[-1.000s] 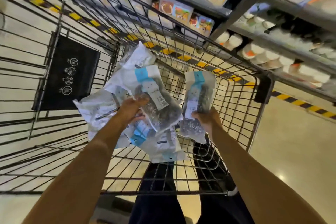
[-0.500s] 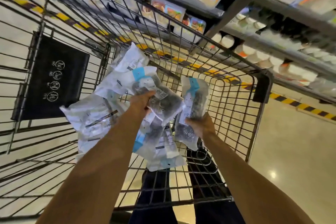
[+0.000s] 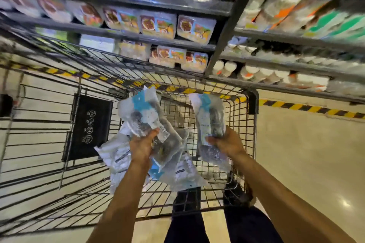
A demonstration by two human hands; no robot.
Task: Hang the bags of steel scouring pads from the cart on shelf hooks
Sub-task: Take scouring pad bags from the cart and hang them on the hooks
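Both hands had risen since the frame half a second before, each bringing a bag up off the heap, and the view had tipped upward to take in more shelving.

The left hand (image 3: 143,144) was curled round the lower part of the first bag (image 3: 141,112) of steel scouring pads, its thumb across the front by the white label. The right hand (image 3: 227,143) was wrapped round the middle of the second bag (image 3: 210,116). The hands were well apart, each clamped on its own packet, and both packets stood with their blue header ends uppermost, above the cart (image 3: 251,124) basket. Under the left hand, the loose bags (image 3: 177,173) lay overlapping on the wire floor. I could not tell whether the dark packet just below the left hand was caught in its grip or only lay behind it.

To do the lift well, it seemed best to keep the headers uppermost and to squeeze the wad of pads, not the slack film, which would likely slip. The left side wanted a check that nothing trailed along. One bag at a time would probably thread more surely, with the spare hand steadying the header.

Beyond the cart's far wall the shelves (image 3: 158,42) held labelled food tubs (image 3: 158,26); no hook could be made out there through the blur. A black safety placard (image 3: 88,126) hung on the cart's left side, and hazard tape (image 3: 296,107) ran along the floor.
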